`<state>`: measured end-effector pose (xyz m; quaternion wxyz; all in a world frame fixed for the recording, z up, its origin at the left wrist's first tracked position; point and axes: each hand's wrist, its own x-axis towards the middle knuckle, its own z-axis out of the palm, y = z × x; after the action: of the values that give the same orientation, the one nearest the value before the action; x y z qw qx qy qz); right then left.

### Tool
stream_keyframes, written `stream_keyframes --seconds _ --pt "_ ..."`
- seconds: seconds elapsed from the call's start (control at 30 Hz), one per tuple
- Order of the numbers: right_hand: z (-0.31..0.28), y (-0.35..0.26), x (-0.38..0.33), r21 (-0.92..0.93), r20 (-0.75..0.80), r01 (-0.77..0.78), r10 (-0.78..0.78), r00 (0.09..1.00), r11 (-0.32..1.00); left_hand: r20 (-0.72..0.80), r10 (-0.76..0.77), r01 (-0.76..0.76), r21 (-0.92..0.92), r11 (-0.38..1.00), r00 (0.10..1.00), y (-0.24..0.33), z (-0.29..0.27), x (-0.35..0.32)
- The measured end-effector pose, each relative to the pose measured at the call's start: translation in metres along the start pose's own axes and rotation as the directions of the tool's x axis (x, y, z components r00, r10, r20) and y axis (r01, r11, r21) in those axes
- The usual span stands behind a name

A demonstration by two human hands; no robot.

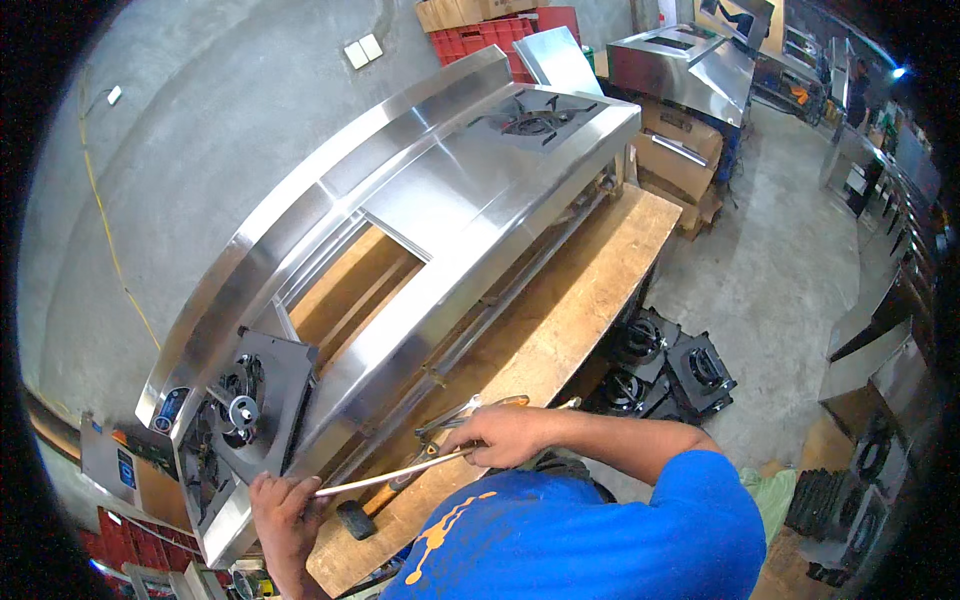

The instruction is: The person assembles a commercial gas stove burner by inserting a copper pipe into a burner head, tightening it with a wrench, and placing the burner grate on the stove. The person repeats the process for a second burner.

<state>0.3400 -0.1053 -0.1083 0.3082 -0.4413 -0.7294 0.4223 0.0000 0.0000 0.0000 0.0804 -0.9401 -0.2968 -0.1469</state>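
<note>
A thin pale rod runs slantwise between my two hands in front of my body. My left hand is closed on its left end, beside the front corner of a stainless steel stove counter. Around the rod's other end, my right hand has its fingers closed, low over the wooden bench. Under and beside the rod lies a mallet with a black head. Next to my right hand are hand tools, partly covered by it. A dark burner plate sits tilted on the counter's near left end.
The counter rests on a wooden bench and has a rectangular opening in its top. A second burner sits at its far end. Several black burner units lie on the floor at right. Cardboard boxes stand beyond the bench.
</note>
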Motion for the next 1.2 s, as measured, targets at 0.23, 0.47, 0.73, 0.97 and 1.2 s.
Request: stream_keyframes --seconds 0.23,0.47,0.73,0.97,1.2 --pt "-0.003 -0.01 0.024 -0.179 -0.118 0.075 -0.097 0.988 0.981 0.258 0.109 -0.088 -0.091 0.992 0.96 0.024 0.025 0.041" --pt "0.006 -0.037 0.074 -0.465 -0.157 0.081 -0.172 0.973 0.882 0.211 -0.062 0.098 -0.167 0.981 0.975 0.025 0.036 0.052" --pt "0.006 -0.07 0.131 -0.623 -0.336 0.006 -0.274 0.901 0.782 -0.166 -0.334 0.275 -0.299 0.914 0.928 -0.098 -0.006 0.018" --pt "0.03 -0.101 0.207 -0.723 -0.403 -0.132 -0.259 0.878 0.678 -0.12 0.132 -0.158 -0.243 0.957 0.984 -0.178 0.012 0.071" --pt "0.057 -0.119 0.227 -0.729 -0.513 -0.291 -0.212 0.832 0.619 -0.158 0.44 -0.462 -0.43 0.775 0.884 -0.207 0.049 0.11"
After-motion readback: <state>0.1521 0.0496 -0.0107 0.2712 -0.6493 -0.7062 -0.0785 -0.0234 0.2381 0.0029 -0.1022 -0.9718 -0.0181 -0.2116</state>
